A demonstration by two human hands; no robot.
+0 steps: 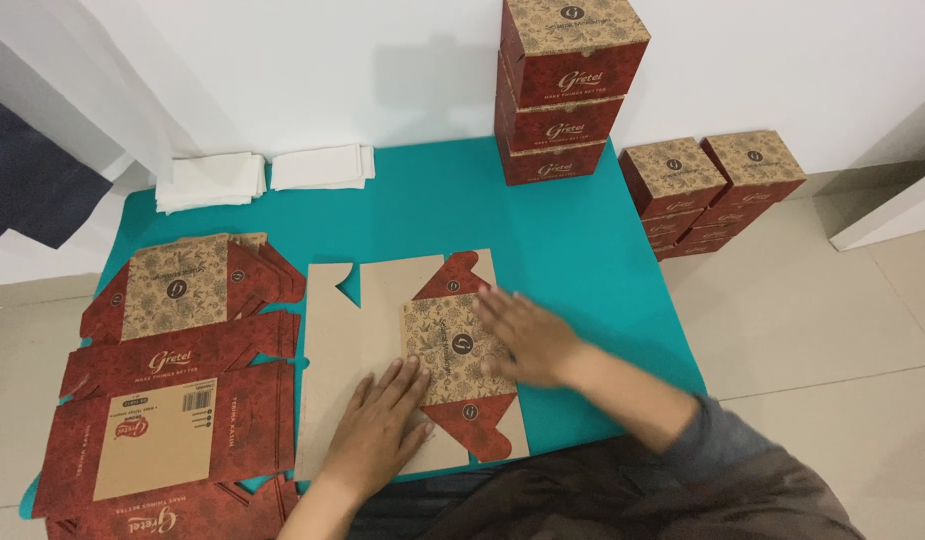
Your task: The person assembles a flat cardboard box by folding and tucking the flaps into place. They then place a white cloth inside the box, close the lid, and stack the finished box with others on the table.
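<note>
- Cardboard box blank, unfolded and lying plain side up, sits on the teal mat directly in front of the person; its long axis runs away from the body, toward the wall.
- One printed panel with red triangular flaps is folded over onto the blank's right part, patterned face showing.
- Left hand lies flat with fingers spread on the plain cardboard at the near edge, fingertips touching the folded panel's left border. It grips nothing; it only presses down.
- Right hand is also open and flat, palm down on the right edge of the folded panel, fingers pointing left across it. It clasps nothing.
- Folded panel lies between the two hands: to the right of and beyond the left hand, just left of the right palm. The right hand is the nearer, resting on it.
- Stack of flat blanks, printed side up, lies at the left, just beside the working blank.
- Two piles of white sheets rest at the mat's far edge.
- Finished red boxes stand stacked against the wall; more boxes sit on the tiled floor at the right.
</note>
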